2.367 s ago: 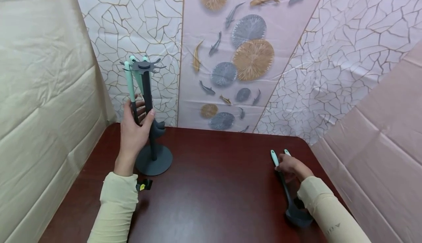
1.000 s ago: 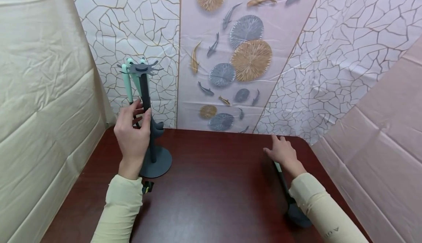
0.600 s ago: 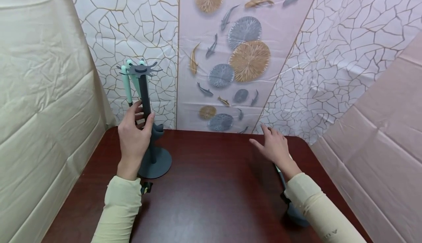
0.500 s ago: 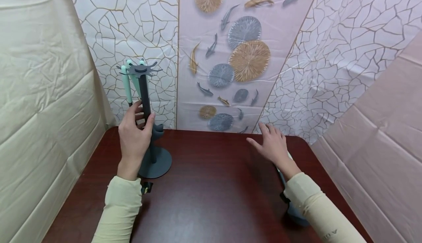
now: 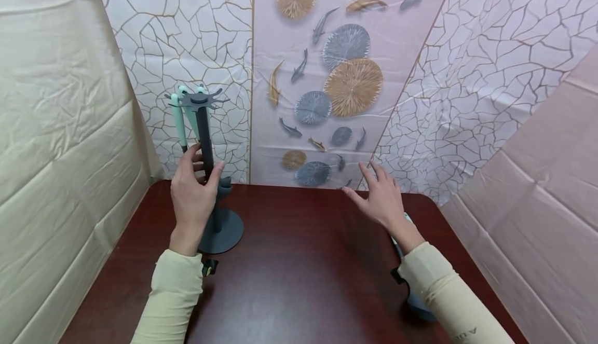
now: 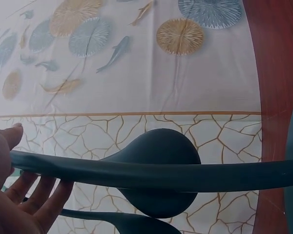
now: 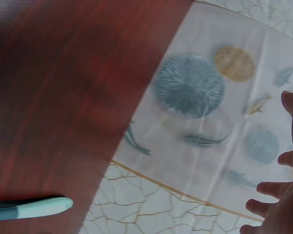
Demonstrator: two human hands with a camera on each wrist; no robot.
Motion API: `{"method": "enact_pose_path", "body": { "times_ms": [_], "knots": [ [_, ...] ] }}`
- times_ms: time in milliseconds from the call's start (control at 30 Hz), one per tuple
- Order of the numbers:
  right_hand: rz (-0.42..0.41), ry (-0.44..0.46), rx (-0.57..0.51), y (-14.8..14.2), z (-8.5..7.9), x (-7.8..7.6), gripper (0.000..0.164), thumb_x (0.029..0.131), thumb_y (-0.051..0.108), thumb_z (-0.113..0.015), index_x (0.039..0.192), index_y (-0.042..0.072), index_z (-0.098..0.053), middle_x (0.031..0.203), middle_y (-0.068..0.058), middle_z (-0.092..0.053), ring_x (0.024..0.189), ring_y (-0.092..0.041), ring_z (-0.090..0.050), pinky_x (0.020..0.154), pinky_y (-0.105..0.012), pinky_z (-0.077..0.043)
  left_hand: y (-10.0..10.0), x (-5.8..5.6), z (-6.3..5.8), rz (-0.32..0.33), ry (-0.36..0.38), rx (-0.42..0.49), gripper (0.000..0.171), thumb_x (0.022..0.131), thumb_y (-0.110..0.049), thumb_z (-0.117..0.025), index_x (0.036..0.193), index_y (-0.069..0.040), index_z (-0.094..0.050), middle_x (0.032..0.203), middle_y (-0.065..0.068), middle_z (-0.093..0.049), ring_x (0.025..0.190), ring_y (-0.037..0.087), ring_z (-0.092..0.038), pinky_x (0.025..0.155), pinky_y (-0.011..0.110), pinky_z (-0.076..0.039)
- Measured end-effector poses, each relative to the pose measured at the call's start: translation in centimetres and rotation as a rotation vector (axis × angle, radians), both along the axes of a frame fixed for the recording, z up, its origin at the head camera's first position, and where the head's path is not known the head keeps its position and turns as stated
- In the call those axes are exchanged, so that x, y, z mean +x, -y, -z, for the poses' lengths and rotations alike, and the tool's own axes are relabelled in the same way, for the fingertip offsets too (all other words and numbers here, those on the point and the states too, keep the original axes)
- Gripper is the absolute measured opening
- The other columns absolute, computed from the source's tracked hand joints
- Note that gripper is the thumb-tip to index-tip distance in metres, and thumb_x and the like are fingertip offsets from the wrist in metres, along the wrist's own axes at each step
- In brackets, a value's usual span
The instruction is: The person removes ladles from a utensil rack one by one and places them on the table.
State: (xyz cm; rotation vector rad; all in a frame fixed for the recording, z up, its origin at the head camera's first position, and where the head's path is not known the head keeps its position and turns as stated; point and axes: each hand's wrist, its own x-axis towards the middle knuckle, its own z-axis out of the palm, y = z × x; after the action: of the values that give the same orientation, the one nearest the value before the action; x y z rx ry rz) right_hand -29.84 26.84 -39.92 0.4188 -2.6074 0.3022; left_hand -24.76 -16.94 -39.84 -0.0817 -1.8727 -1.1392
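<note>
At the left in the head view stands a dark grey utensil rack (image 5: 224,232) with a round base and hooked top. Mint-handled utensils (image 5: 179,121) hang from it. My left hand (image 5: 193,198) is around its pole (image 6: 136,175), fingers behind and touching it, thumb spread away to the other side. Behind the pole in the left wrist view is a broad dark utensil head (image 6: 161,146). At the right my right hand (image 5: 380,198) is held over the table, fingers spread and nothing in it. Under its wrist lies a dark ladle (image 5: 416,307), partly hidden by the sleeve.
The glossy dark red table (image 5: 299,261) spans both hands. A mint-and-dark handle (image 7: 44,207) lies on it in the right wrist view. Patterned cloth (image 5: 317,74) hangs behind the table, with plain cloth (image 5: 70,167) at the left side.
My right hand has left the utensil handles at the right, rising forward and leftward with its fingers spreading. My left hand stays at the rack pole, its thumb easing away from it.
</note>
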Motion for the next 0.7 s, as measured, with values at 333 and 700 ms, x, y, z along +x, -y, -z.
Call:
{"method": "enact_pose_path", "body": {
  "times_ms": [333, 700],
  "knots": [
    [-0.054, -0.091, -0.041, 0.6, -1.7, -0.2, 0.084, 0.092, 0.055, -0.075, 0.161, 0.014, -0.047, 0.165, -0.021, -0.038, 0.148, -0.050, -0.036, 0.115, -0.074, -0.027, -0.6, -0.3, 0.3, -0.067, -0.023, 0.021, 0.055, 0.095, -0.030, -0.082, 0.142, -0.010, -0.063, 0.118, 0.016, -0.070, 0.098, 0.029, -0.073, 0.075, 0.052, -0.064],
    [-0.105, -0.186, -0.134, 1.6, -1.9, -0.4, 0.078, 0.091, 0.044, -0.080, 0.158, 0.014, -0.052, 0.160, -0.021, -0.047, 0.145, -0.049, -0.041, 0.112, -0.076, -0.030, -0.4, -0.4, 0.4, -0.096, 0.003, -0.004, 0.047, 0.098, -0.025, -0.080, 0.139, -0.007, -0.066, 0.114, 0.018, -0.071, 0.096, 0.029, -0.074, 0.077, 0.047, -0.064]
  ]
}}
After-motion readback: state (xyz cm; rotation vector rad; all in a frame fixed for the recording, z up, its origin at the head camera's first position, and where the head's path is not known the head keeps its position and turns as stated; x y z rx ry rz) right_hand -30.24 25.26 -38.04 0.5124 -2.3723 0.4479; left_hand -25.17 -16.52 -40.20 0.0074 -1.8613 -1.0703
